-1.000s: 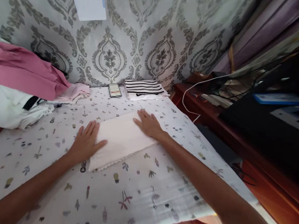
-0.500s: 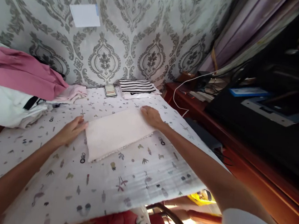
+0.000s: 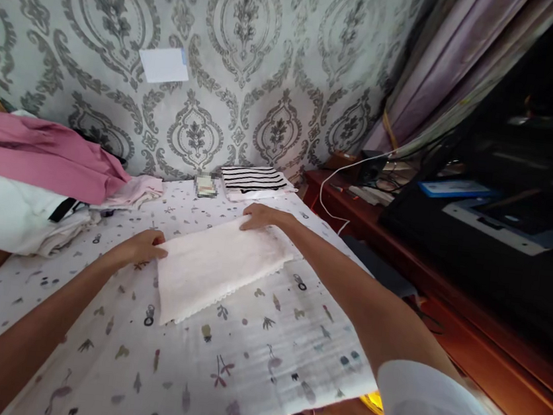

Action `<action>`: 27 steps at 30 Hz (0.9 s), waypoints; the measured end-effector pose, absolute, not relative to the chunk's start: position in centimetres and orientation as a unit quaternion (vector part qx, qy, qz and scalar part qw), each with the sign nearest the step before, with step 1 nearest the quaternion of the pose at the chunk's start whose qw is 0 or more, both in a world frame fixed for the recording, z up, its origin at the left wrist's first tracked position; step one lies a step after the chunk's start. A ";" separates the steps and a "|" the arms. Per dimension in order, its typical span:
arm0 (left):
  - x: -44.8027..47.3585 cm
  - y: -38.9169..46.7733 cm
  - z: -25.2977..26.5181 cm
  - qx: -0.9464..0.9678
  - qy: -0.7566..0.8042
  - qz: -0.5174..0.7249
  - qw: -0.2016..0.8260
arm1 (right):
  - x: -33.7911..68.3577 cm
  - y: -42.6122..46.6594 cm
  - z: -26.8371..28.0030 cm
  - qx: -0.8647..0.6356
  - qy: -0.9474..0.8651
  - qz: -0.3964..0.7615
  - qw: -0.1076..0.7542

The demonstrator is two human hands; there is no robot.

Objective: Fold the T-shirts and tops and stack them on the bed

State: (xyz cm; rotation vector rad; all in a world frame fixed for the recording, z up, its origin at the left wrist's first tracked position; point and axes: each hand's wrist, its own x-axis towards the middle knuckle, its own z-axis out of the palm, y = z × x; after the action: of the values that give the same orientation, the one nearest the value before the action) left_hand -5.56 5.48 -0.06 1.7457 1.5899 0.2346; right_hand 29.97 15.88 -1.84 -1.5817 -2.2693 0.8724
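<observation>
A folded white garment [image 3: 220, 264] with a scalloped lace-like trim along its near edge lies flat on a table covered by a patterned white cloth [image 3: 139, 358]. At its far left corner, my left hand [image 3: 145, 246] is closed, fingers bent and the corner pinched between thumb and fingertips. My right hand [image 3: 263, 217] curls over the far edge, right of the middle, its fingers closed on the fabric. Just behind that hand sits a folded black-and-white striped garment [image 3: 254, 179], stacked on pale cloth.
Pink clothing [image 3: 48, 151] and white clothing [image 3: 11, 210] are heaped at the left. A small blurred item [image 3: 206, 185] lies near the wall. To the right stands a reddish-brown cabinet [image 3: 414, 263] with a white cable [image 3: 326, 186] hanging over its edge.
My left hand has gone from resting open beside the garment to pinching its corner. My right hand has slid left along the far edge and curled onto it. The view has tilted up slightly.
</observation>
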 end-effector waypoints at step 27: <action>-0.6 -3.6 -1.5 0.379 0.548 0.325 0.671 | 32.9 3.8 -1.9 -0.495 -0.550 0.586 0.331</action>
State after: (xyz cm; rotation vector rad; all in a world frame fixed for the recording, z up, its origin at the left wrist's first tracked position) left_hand -0.64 -3.57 -1.46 0.8539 1.2335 0.7324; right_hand 32.90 3.79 -1.94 -1.2946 -1.4367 1.5306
